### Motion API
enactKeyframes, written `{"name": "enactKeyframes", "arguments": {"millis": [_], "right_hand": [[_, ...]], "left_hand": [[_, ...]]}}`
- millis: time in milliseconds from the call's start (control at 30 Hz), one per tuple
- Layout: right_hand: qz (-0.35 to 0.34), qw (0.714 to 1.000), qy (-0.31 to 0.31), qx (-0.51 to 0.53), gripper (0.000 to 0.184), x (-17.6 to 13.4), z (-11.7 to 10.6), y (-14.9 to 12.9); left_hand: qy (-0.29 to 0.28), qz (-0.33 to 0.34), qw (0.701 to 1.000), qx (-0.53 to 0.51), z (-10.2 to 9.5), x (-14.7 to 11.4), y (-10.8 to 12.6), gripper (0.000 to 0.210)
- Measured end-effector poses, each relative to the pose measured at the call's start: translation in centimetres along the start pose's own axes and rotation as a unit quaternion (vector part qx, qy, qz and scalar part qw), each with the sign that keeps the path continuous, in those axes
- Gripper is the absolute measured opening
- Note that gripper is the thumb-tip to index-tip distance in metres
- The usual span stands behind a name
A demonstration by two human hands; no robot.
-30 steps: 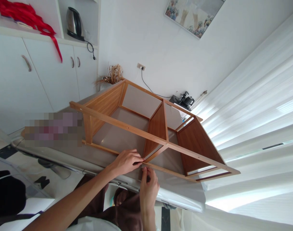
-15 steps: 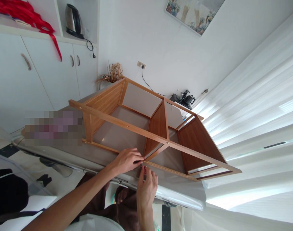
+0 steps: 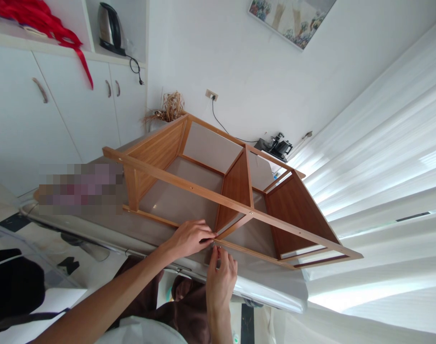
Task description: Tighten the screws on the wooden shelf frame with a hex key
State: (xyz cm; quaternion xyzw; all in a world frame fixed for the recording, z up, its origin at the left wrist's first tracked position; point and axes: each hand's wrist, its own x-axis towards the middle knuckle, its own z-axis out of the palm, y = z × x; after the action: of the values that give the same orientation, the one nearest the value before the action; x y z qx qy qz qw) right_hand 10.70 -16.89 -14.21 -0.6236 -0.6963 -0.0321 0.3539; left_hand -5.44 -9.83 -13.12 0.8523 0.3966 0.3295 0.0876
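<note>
Both the left hand and the right hand are working at the wooden frame, which is lying on the table. The step in hand seems to be close fingertip work where the crosspiece is meeting the lower rail; the next move is probably calling for steady alignment at that joint. The left fingers are bunching together there, the right thumb and forefinger nearly meeting; whether either is pinching anything, one cannot tell. The frame is showing warm brown wood, three broad panels and small holes along its upper rail.
</note>
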Motion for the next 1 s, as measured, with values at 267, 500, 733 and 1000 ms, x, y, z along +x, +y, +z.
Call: {"name": "enactKeyframes", "arguments": {"millis": [267, 500, 733, 1000], "right_hand": [[0.205, 0.963, -0.059, 0.162, 0.037, 1.1, -0.6, 0.3], [0.239, 0.948, -0.071, 0.199, 0.039, 1.4, -0.9, 0.4], [0.216, 0.951, -0.073, 0.207, 0.039, 0.7, -1.1, 0.7], [0.137, 0.983, -0.034, 0.114, 0.036, -0.1, 0.1, 1.1]], "left_hand": [[-0.017, -0.003, 1.000, 0.014, -0.5, 0.1, 0.3, 0.022], [-0.012, -0.001, 1.000, 0.014, -0.7, 0.3, 0.4, 0.022], [-0.012, -0.003, 1.000, 0.009, -0.4, 0.1, 0.3, 0.021], [-0.015, -0.006, 1.000, 0.005, -0.3, 0.1, 0.2, 0.021]]}}
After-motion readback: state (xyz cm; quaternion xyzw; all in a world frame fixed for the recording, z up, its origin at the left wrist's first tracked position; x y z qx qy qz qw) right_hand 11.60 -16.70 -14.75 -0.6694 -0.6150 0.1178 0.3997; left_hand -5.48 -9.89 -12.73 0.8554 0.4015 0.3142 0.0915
